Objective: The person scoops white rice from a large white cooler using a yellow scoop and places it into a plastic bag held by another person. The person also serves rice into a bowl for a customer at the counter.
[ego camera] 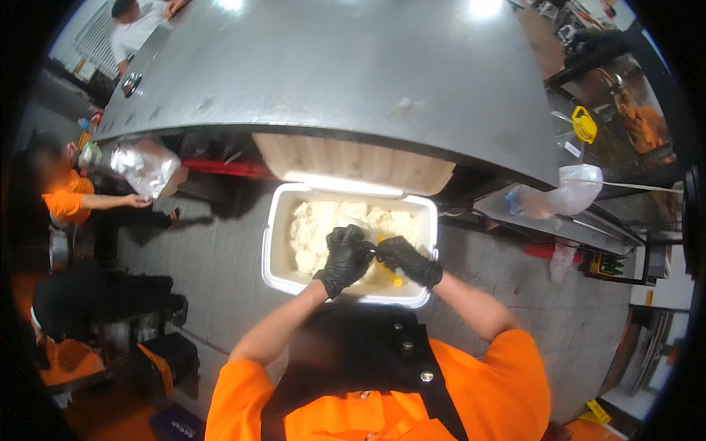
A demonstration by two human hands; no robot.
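Note:
Both hands wear black gloves and meet over an open white cooler box [268, 242]. A crumbly, pale dough-like mass [311, 231] fills much of the box. My left hand [347, 259] has its fingers curled, with a pale, rounded, translucent thing [359, 225] just beyond them. My right hand [408, 260] points inward, its bent fingertips close to the left ones. Something small and shiny shows between the fingertips, too small to name. Beneath the right hand lies a yellow handle-like piece [397, 280], partly hidden. What either hand grips is covered by the gloves.
The box lid [353, 157] leans back under the edge of a large metal table [342, 71]. At left a person in orange [69, 190] holds a clear plastic bag [146, 165]. Another person in white [135, 33] is behind the table. Shelving with bags [579, 190] stands right.

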